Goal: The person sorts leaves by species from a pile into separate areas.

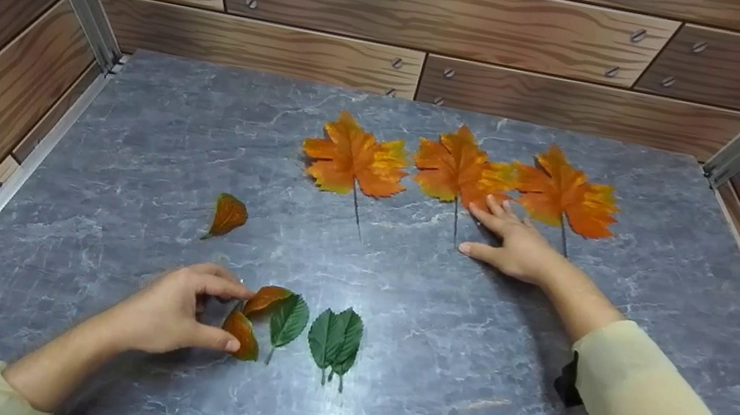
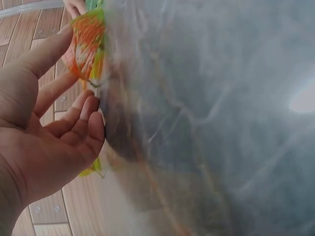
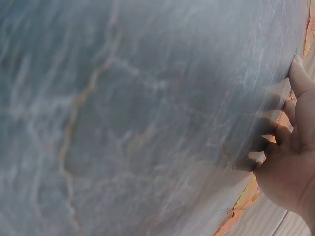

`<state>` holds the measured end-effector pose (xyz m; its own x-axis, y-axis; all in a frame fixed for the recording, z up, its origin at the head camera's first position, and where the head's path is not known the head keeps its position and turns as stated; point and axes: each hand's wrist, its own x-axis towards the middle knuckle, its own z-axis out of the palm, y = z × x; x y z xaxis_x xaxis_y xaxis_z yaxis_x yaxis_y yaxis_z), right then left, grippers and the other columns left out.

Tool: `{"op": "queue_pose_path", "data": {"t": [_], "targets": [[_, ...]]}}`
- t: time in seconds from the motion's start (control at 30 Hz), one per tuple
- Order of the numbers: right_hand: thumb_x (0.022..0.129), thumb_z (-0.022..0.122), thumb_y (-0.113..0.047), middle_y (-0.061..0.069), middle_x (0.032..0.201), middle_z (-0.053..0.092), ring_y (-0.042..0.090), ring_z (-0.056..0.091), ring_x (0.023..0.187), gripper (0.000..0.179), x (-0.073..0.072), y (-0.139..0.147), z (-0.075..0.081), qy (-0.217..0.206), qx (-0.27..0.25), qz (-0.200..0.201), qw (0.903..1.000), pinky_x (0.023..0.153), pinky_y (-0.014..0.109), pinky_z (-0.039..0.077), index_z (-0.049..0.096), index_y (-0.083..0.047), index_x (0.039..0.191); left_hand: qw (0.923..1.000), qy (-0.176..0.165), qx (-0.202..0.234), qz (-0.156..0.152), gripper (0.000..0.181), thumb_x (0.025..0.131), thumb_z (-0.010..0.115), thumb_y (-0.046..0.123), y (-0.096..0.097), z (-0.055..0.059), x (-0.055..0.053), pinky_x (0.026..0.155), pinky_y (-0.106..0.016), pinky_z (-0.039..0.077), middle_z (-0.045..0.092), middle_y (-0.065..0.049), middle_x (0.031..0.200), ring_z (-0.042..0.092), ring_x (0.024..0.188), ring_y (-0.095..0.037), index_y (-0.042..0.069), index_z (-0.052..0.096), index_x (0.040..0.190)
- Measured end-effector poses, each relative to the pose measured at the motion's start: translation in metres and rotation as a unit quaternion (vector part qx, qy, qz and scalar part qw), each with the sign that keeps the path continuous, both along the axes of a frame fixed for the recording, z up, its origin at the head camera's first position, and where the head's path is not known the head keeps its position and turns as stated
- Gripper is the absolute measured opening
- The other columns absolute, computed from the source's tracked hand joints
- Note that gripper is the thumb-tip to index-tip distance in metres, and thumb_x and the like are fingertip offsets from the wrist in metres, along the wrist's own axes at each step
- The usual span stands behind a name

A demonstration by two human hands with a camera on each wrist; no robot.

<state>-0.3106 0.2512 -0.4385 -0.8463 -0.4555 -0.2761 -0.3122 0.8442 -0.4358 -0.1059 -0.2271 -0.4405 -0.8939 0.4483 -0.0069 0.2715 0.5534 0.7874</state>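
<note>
Three orange maple leaves lie in a row at the back: left [image 1: 356, 158], middle [image 1: 459, 168], right [image 1: 565, 192]. My right hand [image 1: 487, 232] lies flat on the grey marble tabletop [image 1: 149, 123], and its fingertips touch the lower edge of the middle leaf. My left hand [image 1: 236, 317] rests near the front. Its index finger and thumb spread around two small orange leaves [image 1: 242, 334] [image 1: 267, 299], with the thumb touching the nearer one. In the left wrist view the left hand [image 2: 74, 78] is loosely spread beside an orange leaf [image 2: 86, 42].
A single green leaf [image 1: 288, 318] and a pair of green leaves [image 1: 335, 338] lie just right of the left hand. Another small orange leaf [image 1: 228, 214] sits alone further back on the left. Wood-panel walls [image 1: 405, 8] enclose the tabletop on three sides.
</note>
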Motion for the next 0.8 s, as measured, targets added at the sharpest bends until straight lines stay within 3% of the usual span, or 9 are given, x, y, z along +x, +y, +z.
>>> {"op": "queue_pose_path", "data": {"t": [0.3,0.57,0.8], "targets": [[0.103,0.060,-0.063,0.016,0.177,0.000,0.042,-0.009,0.161,0.090,0.0010,-0.0003,-0.0005,-0.002,0.003,-0.002,1.0000,0.126,0.064,-0.005,0.022,-0.018,0.171,0.9986,0.022,-0.045,0.017,0.059,0.081,0.095,0.037,0.0053,-0.0025,0.0036,0.093,-0.043,0.055,0.068,0.000,0.122,0.064,0.111,-0.022,0.012,0.077,0.131],[0.103,0.060,-0.062,0.015,0.178,-0.001,0.042,-0.009,0.161,0.089,-0.0002,0.0015,-0.0016,-0.004,0.004,-0.006,1.0000,0.126,0.064,-0.005,0.022,-0.019,0.171,0.9989,0.029,-0.035,0.000,0.052,0.084,0.093,0.027,0.0043,-0.0034,0.0024,0.092,-0.040,0.057,0.071,-0.001,0.122,0.066,0.108,-0.021,0.009,0.077,0.130],[0.103,0.061,-0.060,0.017,0.177,0.001,0.043,-0.008,0.161,0.089,0.0005,0.0009,-0.0007,0.001,-0.001,-0.003,1.0000,0.126,0.064,-0.005,0.023,-0.018,0.171,0.9996,0.023,-0.004,-0.017,0.047,0.085,0.091,0.014,0.0004,-0.0011,0.0038,0.082,-0.033,0.059,0.073,-0.005,0.120,0.068,0.097,-0.014,0.004,0.076,0.128]]}}
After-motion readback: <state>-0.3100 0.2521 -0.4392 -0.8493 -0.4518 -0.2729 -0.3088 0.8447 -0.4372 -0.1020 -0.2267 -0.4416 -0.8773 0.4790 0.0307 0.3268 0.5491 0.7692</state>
